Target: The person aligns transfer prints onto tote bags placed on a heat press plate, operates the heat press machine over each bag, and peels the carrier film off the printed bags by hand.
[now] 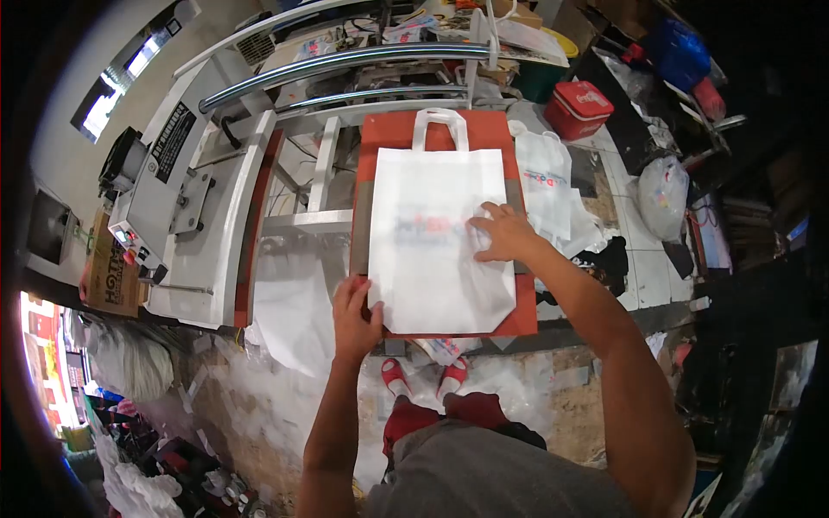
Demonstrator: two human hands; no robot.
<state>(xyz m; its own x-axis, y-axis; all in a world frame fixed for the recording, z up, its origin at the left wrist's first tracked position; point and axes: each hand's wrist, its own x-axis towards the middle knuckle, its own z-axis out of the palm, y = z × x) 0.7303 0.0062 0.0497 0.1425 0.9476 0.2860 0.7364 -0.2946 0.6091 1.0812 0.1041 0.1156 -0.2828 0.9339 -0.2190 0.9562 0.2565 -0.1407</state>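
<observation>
A white fabric tote bag [436, 276] lies flat on an orange-red press bed [520, 324], its looped handle [421, 131] pointing away from me. Faint red and blue print shows through the middle of the bag. My right hand [503, 235] rests on the bag's right side with fingers spread and bent, the fingertips touching the fabric. At the bag's lower left edge is my left hand [357, 315], thumb and fingers apart, around the border of the bag and bed. Nothing is seen gripped in either hand.
To the left stands a white heat press machine [186, 194] with metal rails [345, 67] running across the back. On the right, printed white bags [544, 177] lie beside a red box [579, 110] and a filled plastic bag [663, 197]. Scraps cover the floor [259, 406].
</observation>
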